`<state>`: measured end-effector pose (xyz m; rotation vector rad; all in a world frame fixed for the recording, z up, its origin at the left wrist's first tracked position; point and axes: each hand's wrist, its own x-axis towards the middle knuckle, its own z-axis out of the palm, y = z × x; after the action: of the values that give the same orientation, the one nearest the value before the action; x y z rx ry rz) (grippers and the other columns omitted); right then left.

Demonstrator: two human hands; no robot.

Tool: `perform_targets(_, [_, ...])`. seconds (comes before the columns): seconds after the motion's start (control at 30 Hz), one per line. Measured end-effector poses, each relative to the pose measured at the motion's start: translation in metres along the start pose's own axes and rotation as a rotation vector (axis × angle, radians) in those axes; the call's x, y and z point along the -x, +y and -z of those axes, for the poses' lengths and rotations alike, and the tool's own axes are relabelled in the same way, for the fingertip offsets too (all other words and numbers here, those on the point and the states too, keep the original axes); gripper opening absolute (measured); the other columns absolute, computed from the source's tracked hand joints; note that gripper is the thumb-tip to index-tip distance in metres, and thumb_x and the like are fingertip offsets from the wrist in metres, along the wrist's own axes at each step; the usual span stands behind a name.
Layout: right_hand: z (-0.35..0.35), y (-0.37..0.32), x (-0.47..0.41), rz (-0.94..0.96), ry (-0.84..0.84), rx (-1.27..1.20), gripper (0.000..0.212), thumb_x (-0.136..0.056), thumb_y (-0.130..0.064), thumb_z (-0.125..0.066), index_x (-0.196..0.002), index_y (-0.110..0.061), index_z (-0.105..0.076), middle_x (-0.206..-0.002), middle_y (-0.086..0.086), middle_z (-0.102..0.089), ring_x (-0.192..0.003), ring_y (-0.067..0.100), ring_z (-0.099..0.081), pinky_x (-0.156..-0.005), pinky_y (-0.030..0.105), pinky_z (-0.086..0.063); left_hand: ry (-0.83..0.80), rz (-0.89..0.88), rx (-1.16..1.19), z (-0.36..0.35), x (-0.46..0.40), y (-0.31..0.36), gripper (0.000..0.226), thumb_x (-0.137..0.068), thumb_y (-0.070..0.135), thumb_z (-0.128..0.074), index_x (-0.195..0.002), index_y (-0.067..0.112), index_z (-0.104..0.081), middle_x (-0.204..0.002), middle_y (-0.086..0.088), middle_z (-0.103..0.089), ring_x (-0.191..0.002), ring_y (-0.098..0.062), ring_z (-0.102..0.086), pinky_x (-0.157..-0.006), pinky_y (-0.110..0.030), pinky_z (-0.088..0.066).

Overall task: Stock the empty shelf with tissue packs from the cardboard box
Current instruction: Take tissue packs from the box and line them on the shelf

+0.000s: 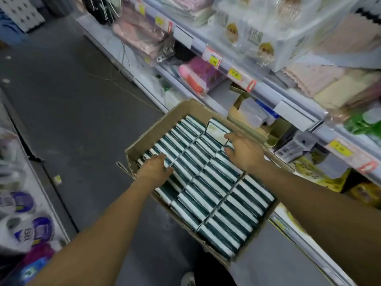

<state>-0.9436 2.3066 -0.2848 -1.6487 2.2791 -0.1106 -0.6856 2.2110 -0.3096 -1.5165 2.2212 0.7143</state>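
Note:
An open cardboard box stands in the aisle beside the shelving, packed with rows of green-and-white tissue packs on edge. My left hand lies flat on the packs at the box's left side, fingers straight. My right hand reaches over the far right rows, thumb and fingers spread around one tissue pack that stands raised above the others. Whether the fingers pinch that pack is unclear. A shelf level lies just past the box.
Shelving with price tags runs along the right, holding cloths, pink packages and small boxes. The grey floor of the aisle stretches to the left. Toilet-paper packs fill the low left display. A dark shoe shows below the box.

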Motion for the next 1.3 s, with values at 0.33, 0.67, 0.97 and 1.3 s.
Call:
perform_targets(0.33, [-0.054,0.017,-0.109,-0.009,-0.092,0.286,0.05,-0.096,-0.029,-0.05,-0.134,0.002,-0.039,-0.125,0.021,-0.057,-0.109,0.034,-0.059,-0.084,0.039,-0.053,-0.232,0.281,-0.246,-0.038,-0.063,-0.016,0.048,-0.096,0.043,-0.056,-0.131,0.012,-0.048,-0.128,-0.011,-0.058,-0.115,-0.03,-0.057,-0.074,-0.035,-0.046])
perform_targets(0.67, [-0.072,0.008,-0.114,-0.037,-0.078,0.399,0.038,-0.089,-0.035,-0.058,-0.122,-0.016,-0.061,-0.133,0.01,-0.045,-0.126,0.029,-0.037,-0.095,0.039,-0.04,-0.397,0.35,-0.02,-0.019,-0.07,-0.027,0.063,-0.086,0.046,-0.067,-0.134,0.01,-0.051,-0.138,-0.009,-0.051,-0.122,-0.03,-0.053,-0.097,-0.041,-0.049])
perform_targets(0.97, [-0.02,-0.027,-0.02,0.057,0.177,-0.31,0.028,-0.096,-0.036,-0.052,-0.094,-0.011,-0.039,-0.066,0.006,-0.049,-0.069,0.037,-0.056,-0.058,0.041,-0.04,-0.107,0.394,1.101,0.018,0.008,-0.009,0.026,-0.091,0.023,-0.069,-0.108,0.009,-0.055,-0.106,-0.015,-0.067,-0.078,-0.025,-0.069,-0.064,-0.039,-0.062])
perform_targets(1.3, [0.061,-0.031,0.112,0.33,0.561,-0.16,0.027,-0.084,-0.029,-0.056,-0.11,-0.024,-0.051,-0.12,0.0,-0.056,-0.095,0.025,-0.063,-0.055,0.025,-0.043,-0.018,0.003,1.353,0.066,0.118,0.071,0.019,-0.103,0.034,-0.047,-0.11,0.034,-0.065,-0.119,-0.006,-0.063,-0.081,-0.022,-0.071,-0.051,-0.035,-0.058])
